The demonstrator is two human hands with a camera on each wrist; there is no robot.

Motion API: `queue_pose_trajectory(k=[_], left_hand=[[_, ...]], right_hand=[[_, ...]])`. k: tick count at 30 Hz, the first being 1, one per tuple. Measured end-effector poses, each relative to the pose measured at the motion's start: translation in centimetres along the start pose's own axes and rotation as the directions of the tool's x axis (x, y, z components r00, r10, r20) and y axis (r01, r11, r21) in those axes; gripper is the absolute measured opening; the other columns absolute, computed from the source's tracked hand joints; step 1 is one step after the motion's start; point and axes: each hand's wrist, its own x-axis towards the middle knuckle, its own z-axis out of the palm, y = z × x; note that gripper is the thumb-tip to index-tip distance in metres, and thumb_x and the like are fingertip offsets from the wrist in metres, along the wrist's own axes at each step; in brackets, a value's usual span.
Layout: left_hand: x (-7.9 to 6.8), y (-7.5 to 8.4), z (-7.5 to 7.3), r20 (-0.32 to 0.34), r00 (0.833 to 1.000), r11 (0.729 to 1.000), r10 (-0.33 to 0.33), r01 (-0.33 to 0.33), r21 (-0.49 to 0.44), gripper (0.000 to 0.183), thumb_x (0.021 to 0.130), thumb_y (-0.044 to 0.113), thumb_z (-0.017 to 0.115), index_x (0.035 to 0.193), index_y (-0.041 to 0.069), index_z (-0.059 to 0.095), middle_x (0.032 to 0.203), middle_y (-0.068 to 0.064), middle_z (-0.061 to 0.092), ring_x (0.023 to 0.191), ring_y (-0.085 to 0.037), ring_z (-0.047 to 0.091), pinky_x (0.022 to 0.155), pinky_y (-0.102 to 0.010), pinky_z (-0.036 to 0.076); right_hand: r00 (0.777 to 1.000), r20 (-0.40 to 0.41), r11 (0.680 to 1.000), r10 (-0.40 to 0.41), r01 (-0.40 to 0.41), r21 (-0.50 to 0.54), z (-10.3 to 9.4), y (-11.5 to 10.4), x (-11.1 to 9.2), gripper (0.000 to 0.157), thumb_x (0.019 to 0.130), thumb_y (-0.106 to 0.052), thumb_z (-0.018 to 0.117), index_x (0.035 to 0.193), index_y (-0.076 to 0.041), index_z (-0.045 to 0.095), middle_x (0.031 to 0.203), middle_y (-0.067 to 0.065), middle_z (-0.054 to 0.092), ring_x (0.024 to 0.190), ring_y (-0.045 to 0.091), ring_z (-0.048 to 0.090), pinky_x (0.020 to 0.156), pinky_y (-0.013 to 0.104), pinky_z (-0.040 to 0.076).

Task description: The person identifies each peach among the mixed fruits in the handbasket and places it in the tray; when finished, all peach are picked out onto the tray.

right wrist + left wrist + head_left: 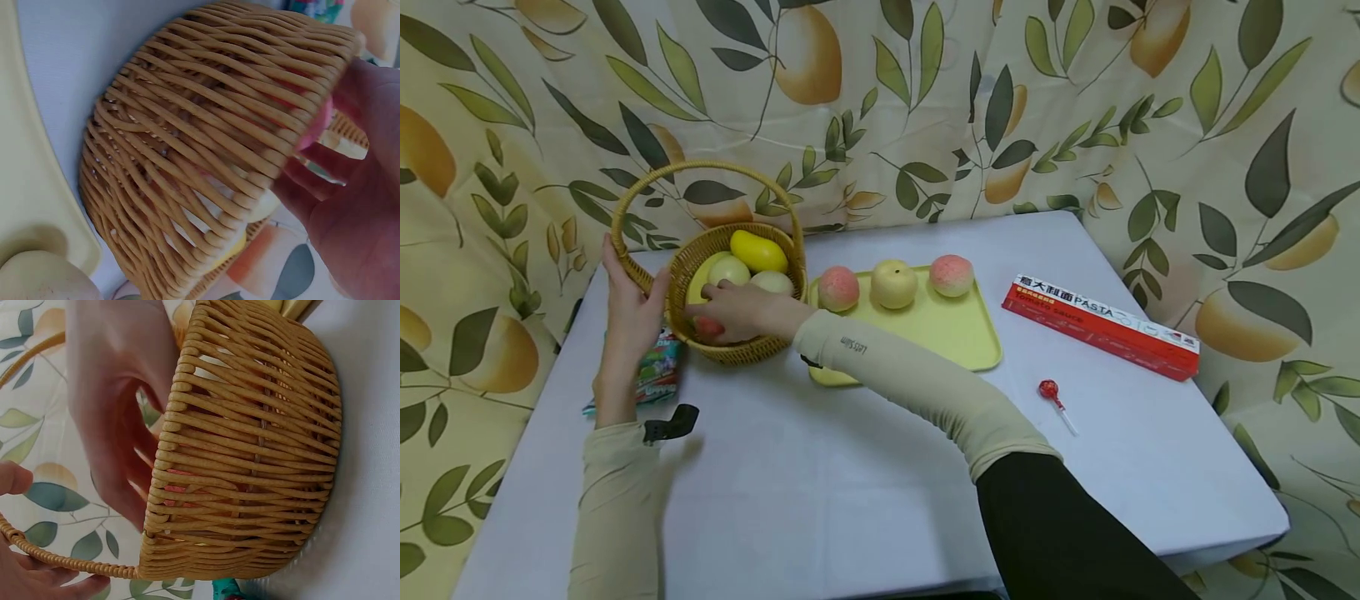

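Gripping the handle point(703, 167) of the wicker basket point(741, 354) with your left hand point(628, 312), you have your right hand point(745, 310) inside it, fingers curled round a pinkish-red fruit point(708, 328) near the basket's front rim. A bright yellow fruit point(759, 252) lies toward the back. The basket stands on the surface point(820, 517), between a colourful packet point(658, 367) and a yellow tray point(917, 335) carrying three fruits.

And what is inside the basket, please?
Inside the basket are a bright yellow fruit, two pale green fruits, and a pink fruit partly covered by the right hand. Another yellow thing shows beside them; whatever lies underneath is hidden.
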Motion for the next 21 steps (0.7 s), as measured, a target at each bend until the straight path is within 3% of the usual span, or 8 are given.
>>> queue_pose_trajectory(k=[10, 21], left_hand=[[0.2, -0.1, 0.1, -0.002, 1.0, 1.0, 0.007, -0.007, 0.01, 0.088, 0.106, 0.034, 0.05, 0.163, 0.031, -0.015, 0.174, -0.009, -0.007, 0.16, -0.026, 0.004, 0.129, -0.054, 0.013], [0.0, -0.1, -0.1, 0.009, 1.0, 1.0, -0.011, 0.01, 0.01, 0.087, 0.106, 0.034, 0.048, 0.163, 0.03, -0.017, 0.174, -0.012, -0.006, 0.159, -0.032, 0.007, 0.128, -0.058, 0.016]], right_hand=[[0.996, -0.079, 0.999, -0.046, 0.047, 0.004, 1.4, 0.7, 0.2, 0.055, 0.105, -0.03, 0.058, 0.157, -0.032, 0.039, 0.154, 0.005, 0.044, 0.135, 0.023, 0.045, 0.103, 0.033, 0.052], [0.984, -0.121, 0.989, -0.132, 0.14, 0.054, 1.8, 1.8, -0.6, 0.055, 0.101, -0.024, 0.065, 0.152, -0.027, 0.045, 0.151, 0.009, 0.047, 0.129, 0.029, 0.051, 0.105, 0.035, 0.049]])
